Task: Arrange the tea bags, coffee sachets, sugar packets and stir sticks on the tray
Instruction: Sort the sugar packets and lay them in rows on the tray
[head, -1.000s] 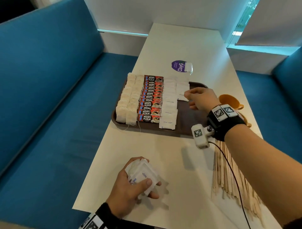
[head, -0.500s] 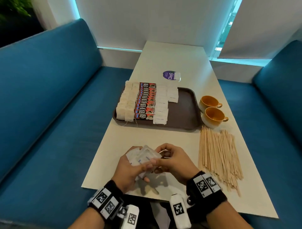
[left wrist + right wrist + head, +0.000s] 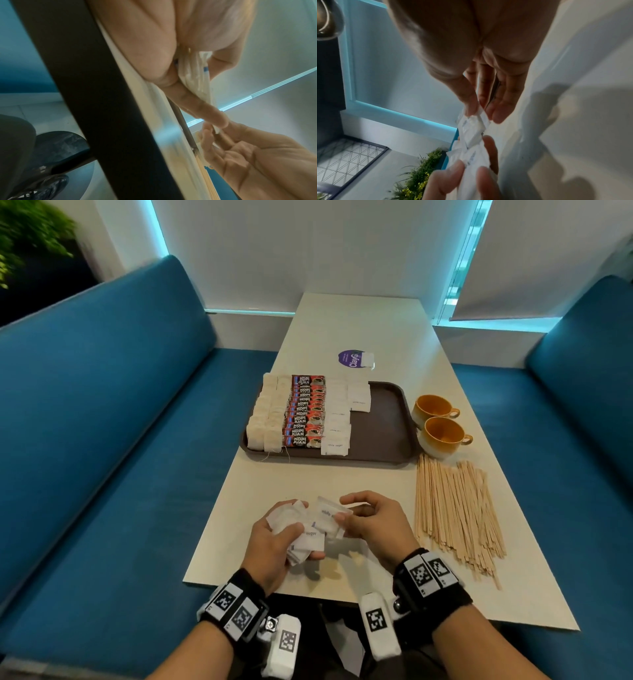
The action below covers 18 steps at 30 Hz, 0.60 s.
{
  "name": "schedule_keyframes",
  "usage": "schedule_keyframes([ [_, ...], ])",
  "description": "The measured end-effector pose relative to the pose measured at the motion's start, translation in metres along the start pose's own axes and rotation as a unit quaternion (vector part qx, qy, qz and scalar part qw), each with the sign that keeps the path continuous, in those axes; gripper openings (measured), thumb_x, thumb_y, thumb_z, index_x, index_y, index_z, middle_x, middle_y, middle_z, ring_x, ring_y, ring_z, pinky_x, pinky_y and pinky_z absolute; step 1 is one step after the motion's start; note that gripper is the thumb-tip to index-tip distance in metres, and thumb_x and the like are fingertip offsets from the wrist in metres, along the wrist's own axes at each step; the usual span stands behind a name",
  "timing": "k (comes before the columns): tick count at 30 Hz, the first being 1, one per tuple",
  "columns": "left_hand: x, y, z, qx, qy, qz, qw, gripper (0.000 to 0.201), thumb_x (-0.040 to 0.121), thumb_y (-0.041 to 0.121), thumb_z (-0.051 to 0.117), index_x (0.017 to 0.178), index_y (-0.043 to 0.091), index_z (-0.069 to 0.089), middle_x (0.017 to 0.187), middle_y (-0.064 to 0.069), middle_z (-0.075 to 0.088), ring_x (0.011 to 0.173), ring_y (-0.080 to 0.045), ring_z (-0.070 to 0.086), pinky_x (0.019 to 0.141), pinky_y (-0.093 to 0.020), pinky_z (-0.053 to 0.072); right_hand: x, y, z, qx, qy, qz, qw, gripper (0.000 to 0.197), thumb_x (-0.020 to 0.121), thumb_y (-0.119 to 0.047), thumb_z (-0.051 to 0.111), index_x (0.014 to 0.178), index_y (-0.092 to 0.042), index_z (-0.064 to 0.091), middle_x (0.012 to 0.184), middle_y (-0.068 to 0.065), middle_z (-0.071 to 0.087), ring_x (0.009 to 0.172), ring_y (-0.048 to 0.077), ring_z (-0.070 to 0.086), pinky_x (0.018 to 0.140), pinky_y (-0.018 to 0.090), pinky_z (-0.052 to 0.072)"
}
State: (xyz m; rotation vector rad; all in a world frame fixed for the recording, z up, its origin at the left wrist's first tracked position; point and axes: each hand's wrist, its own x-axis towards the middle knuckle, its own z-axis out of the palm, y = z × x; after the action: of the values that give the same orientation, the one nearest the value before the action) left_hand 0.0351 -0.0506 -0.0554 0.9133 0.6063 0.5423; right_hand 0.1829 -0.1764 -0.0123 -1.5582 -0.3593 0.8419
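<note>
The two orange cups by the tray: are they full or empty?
Empty. The head view looks down into both orange cups, upright beside the tray, and shows only bare orange insides, no liquid.

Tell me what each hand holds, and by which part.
The left hand grips a bunch of white paper sugar packets around their near ends. The right hand pinches the right edge of the top packet.
</note>
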Motion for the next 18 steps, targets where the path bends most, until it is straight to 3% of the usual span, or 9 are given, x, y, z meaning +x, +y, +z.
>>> schedule_keyframes([
  [3, 0.0004, 0.0019, 0.0026, -0.015, -0.033, -0.009, 0.999, 0.048, 0.08, 0.003, 0.064, 0.127, -0.003, 0.056, 0.116, -0.033, 0.063, 0.086, -0.042, 0.07, 0.054, -0.044, 0.06, -0.0012, -0.0007, -0.0005, 0.027, -0.025, 0.008, 0.999, 0.03, 0.08, 0.006, 0.08, 0.103, -0.001, 0.061, 0.083, 0.025, 0.067, 0.07, 0.034, 0.069, 0.061, 0.042, 0.062],
  [7, 0.0009, 0.0055, 0.0038, -0.026, -0.06, -0.032, 0.997, 0.052, 0.077, 0.023, 0.078, 0.122, 0.004, 0.06, 0.105, -0.025, 0.066, 0.078, -0.036, 0.068, 0.049, -0.038, 0.058, 0.0023, -0.0003, 0.0005, -0.03, -0.052, 0.007, 0.998, 0.036, 0.078, 0.006, 0.082, 0.1, -0.002, 0.055, 0.081, 0.026, 0.066, 0.064, 0.036, 0.065, 0.058, 0.037, 0.058],
  [11, 0.0011, 0.0057, 0.0062, -0.01, -0.028, -0.018, 0.999, 0.041, 0.081, 0.002, 0.078, 0.118, 0.001, 0.06, 0.103, -0.023, 0.071, 0.081, -0.035, 0.071, 0.05, -0.036, 0.059, 0.0034, 0.0005, 0.0057, -0.029, -0.038, -0.029, 0.998, 0.034, 0.08, -0.003, 0.084, 0.096, 0.0, 0.055, 0.08, 0.017, 0.066, 0.063, 0.026, 0.064, 0.06, 0.037, 0.06],
  [14, 0.0016, 0.0078, 0.0067, -0.018, -0.008, -0.013, 1.0, 0.042, 0.081, 0.002, 0.072, 0.121, 0.002, 0.059, 0.106, -0.025, 0.071, 0.08, -0.034, 0.072, 0.052, -0.036, 0.059, 0.0017, 0.0043, 0.0073, -0.011, -0.069, -0.035, 0.997, 0.021, 0.081, 0.0, 0.081, 0.092, -0.005, 0.064, 0.089, 0.016, 0.065, 0.074, 0.027, 0.067, 0.068, 0.042, 0.062],
  [18, 0.0035, 0.0083, 0.005, -0.035, -0.021, -0.024, 0.999, 0.035, 0.087, 0.01, 0.076, 0.117, 0.004, 0.06, 0.11, -0.029, 0.069, 0.083, -0.036, 0.07, 0.052, -0.036, 0.059, -0.0021, 0.0051, 0.006, -0.034, -0.102, -0.042, 0.993, 0.025, 0.078, 0.011, 0.079, 0.098, -0.003, 0.076, 0.087, 0.013, 0.073, 0.073, 0.026, 0.071, 0.075, 0.034, 0.062],
])
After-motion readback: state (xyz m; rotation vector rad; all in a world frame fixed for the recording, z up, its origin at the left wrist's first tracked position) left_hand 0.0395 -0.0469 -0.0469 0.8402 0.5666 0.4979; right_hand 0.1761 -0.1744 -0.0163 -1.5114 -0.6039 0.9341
